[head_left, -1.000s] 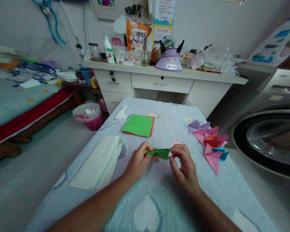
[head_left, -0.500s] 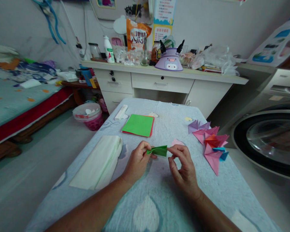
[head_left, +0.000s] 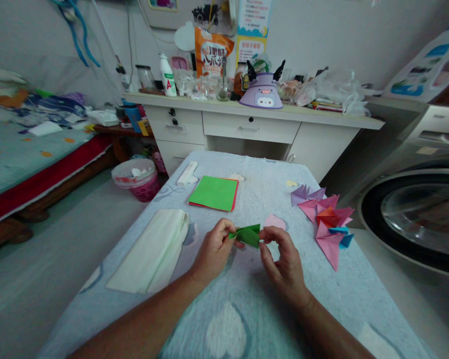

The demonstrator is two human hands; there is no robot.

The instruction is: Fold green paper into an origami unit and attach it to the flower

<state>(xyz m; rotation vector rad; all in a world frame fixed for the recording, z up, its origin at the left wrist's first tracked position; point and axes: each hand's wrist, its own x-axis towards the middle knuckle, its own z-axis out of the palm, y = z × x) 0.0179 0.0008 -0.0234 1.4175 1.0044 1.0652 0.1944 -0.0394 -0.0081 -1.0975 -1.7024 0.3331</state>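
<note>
The folded green paper (head_left: pixel 247 235) sits just above the table (head_left: pixel 224 309), in front of me and near its middle, held at both ends. The left hand (head_left: pixel 214 249) pinches its left tip between thumb and forefinger, and the right hand (head_left: pixel 284 262) pinches the right end the same way, the other fingers curled loose. From where I sit the risk is in that two-ended hold: if the hands pull apart or twist against each other, I judge the thin pleats could tear at a crease or spring open and lose their shape. Too hard a squeeze could flatten the layers; too light, and the piece could slip down onto the cloth. A small pink piece (head_left: pixel 275 221) lies just behind the right hand and could be brushed aside. The cluster of folded pink and purple shapes (head_left: pixel 329 224) lies farther right, and the stack of green sheets (head_left: pixel 215 193) lies beyond, both well apart from the hands.
</note>
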